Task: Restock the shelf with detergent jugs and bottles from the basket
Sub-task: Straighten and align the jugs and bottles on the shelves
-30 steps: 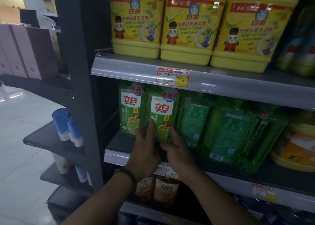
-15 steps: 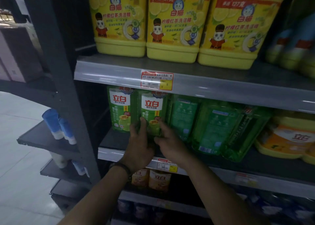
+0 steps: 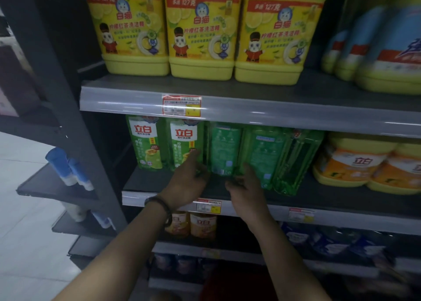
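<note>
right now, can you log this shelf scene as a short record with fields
top shelf: three yellow jugs, upright in a row
middle shelf: five green bottles; two leftmost face front, rightmost leans
left hand: at the left of the third green bottle, near its base
right hand: at its right
grip: too blurred to tell
far right: orange-labelled jugs

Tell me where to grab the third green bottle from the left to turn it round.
Probably take the third green bottle by its lower body, from the front, fingers on both narrow sides. It stands upright, its top hidden behind the upper shelf edge, with little room either side.
</note>
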A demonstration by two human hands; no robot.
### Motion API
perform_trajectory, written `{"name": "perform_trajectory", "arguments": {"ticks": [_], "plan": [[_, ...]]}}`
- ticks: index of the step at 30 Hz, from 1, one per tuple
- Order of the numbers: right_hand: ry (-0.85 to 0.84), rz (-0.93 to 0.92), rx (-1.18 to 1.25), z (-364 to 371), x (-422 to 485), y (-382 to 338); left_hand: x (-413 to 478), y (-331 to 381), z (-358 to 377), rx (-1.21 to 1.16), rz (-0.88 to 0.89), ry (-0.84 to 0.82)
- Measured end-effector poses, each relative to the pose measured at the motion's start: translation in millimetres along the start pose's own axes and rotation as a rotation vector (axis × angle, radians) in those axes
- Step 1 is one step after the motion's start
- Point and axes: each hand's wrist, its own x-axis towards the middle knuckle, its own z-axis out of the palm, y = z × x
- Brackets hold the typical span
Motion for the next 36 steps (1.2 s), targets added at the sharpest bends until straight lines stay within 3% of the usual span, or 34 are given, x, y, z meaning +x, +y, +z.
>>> {"name": "perform_trajectory", "arguments": {"ticks": [11,19,26,32,36], "plan": [[-0.125,0.048,0.025,7.1,14.3,-9.4,27.0,40.1,15.0,-0.256,-0.055,-0.071],[-0.125,0.041,0.053,5.0,16.2,0.8,23.8,29.2,17.6,-0.261,-0.092,-0.049],[-0.130,0.072,0.121,3.1,12.8,11.9,2.9,14.5,28.7,-0.047,0.030,0.003],[-0.127,0.040,0.038,-7.3,4.3,6.0,10.9,18.6,30.2,-0.271,0.048,0.054],[-0.137,0.003,0.003,-7.1,8.4,-4.4,19.2,27.3,27.4,-0.275,0.020,-0.001]]}}
